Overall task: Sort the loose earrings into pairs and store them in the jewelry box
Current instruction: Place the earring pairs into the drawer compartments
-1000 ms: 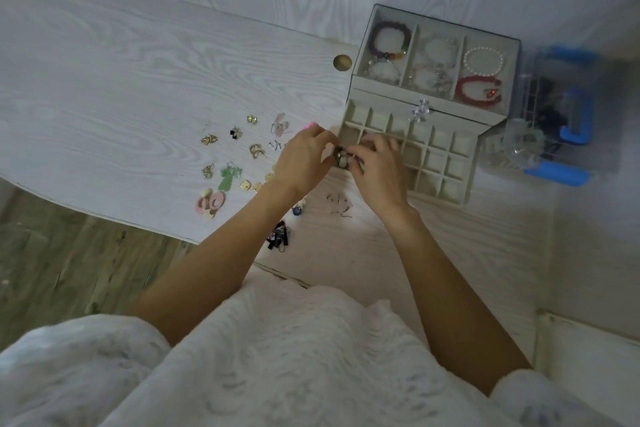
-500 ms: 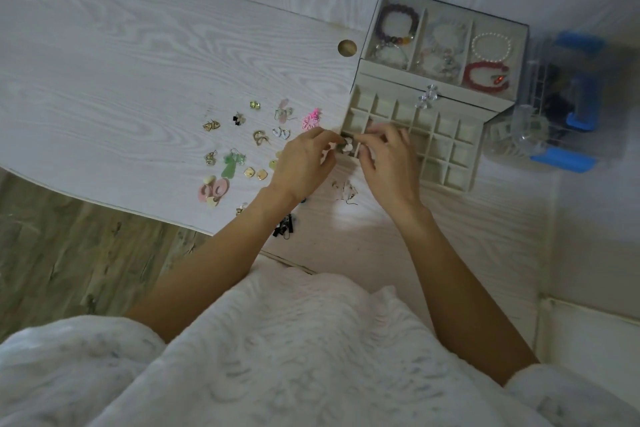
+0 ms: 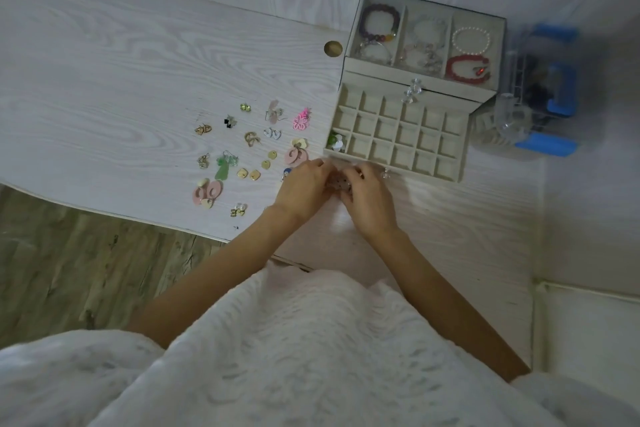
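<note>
The beige jewelry box [image 3: 415,74] stands at the table's back right with its gridded drawer [image 3: 446,176] pulled out. A green and white earring pair [image 3: 335,142] lies in the drawer's front-left compartment. Several loose earrings lie on the table to the left, among them a pink flower pair [image 3: 302,121], a green pair [image 3: 224,166] and pink oval ones [image 3: 207,192]. My left hand [image 3: 303,185] and my right hand [image 3: 369,199] meet just in front of the drawer. Their fingertips pinch small brownish earrings [image 3: 337,185], which are blurred and partly hidden.
The box's top tray holds bracelets [image 3: 379,24] under a clear lid. A clear container with blue clasps [image 3: 543,90] stands right of the box. The table's front edge [image 3: 138,218] runs close to the loose earrings, with wooden floor below. A round cable hole [image 3: 333,48] is left of the box.
Both hands drew back from the drawer's left compartment to the table in front of it. The green and white pair now lies in that compartment. The hands closed on brownish earrings.
</note>
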Available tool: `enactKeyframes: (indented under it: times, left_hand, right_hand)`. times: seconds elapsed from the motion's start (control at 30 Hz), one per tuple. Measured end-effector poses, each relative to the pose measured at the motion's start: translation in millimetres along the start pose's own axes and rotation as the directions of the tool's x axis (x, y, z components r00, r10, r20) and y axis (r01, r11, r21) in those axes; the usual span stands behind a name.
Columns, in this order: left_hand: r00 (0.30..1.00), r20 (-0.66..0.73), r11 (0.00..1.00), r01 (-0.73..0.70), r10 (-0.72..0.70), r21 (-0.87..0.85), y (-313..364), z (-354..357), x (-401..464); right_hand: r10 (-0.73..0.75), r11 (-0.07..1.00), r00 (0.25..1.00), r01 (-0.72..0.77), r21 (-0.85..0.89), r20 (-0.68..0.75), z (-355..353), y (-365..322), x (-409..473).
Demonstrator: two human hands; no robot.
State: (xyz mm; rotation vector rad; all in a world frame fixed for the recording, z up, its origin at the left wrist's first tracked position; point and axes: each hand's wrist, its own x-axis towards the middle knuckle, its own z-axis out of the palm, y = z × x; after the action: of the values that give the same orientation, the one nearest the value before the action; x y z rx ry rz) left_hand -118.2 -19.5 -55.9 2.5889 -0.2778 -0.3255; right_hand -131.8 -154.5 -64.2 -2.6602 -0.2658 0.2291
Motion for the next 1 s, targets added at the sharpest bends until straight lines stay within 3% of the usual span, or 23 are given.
enactKeyframes:
  times: [0.2, 0.4, 0.53, 0.7, 0.8, 1.0]
  left_hand:
    - [1.000, -0.009, 0.999, -0.023, 0.023, -0.036, -1, 2, -2]
    - [0.998, -0.006, 0.994, -0.063, 0.064, 0.091, -2, 4, -2]
    - [0.996, 0.041, 0.969, -0.080, 0.073, 0.235, 0, 3, -2]
    - [0.999, -0.007, 0.992, -0.034, 0.035, 0.122, -3, 1, -4]
    - [0.996, -0.080, 0.999, -0.046, 0.047, 0.016, -5, -5, -7]
    - [0.971, -0.196, 0.991, -0.134, 0.135, 0.021, -4, -24, 2]
  right_hand:
    - [0.006, 0.999, 0.998, -0.003, 0.049, -0.055, 0, 13, -5]
    - [0.031, 0.997, 0.999, -0.032, -0.076, -0.025, -6, 23, -15]
    - [0.051, 0.991, 0.991, -0.035, 0.128, -0.127, -30, 14, -9]
    - [0.115, 0.960, 0.966, -0.048, 0.277, -0.233, -51, 8, 28]
    - [0.114, 0.977, 0.976, -0.077, 0.200, -0.185, -47, 10, 48]
    - [0.141, 0.980, 0.987, -0.127, 0.153, -0.083, -41, 8, 56]
